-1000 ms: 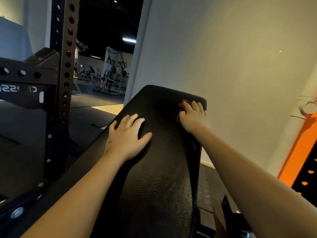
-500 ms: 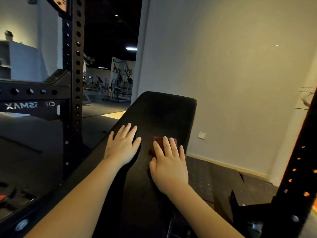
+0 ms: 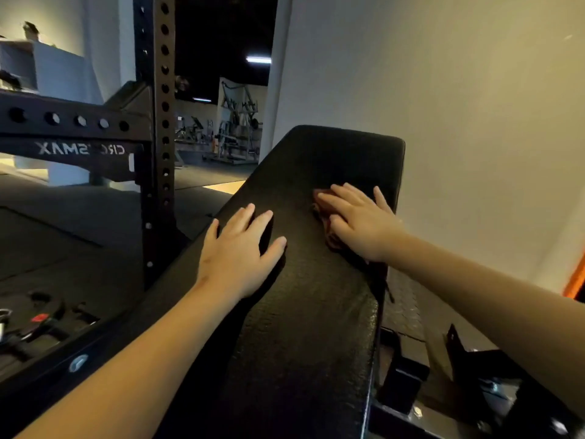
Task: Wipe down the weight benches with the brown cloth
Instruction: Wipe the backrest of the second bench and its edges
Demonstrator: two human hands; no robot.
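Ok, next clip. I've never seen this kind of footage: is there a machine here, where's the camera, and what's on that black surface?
There is no machine. A person wears one camera on the head, looking forward and down, so their own bare hands reach into view from below. The black padded surface is a weight bench, running away toward a pale wall. The left hand lies flat on the pad and holds nothing. The right hand presses a brown cloth against the pad with straight fingers, and the hand hides most of the cloth. To the left stands a black rack with holes.
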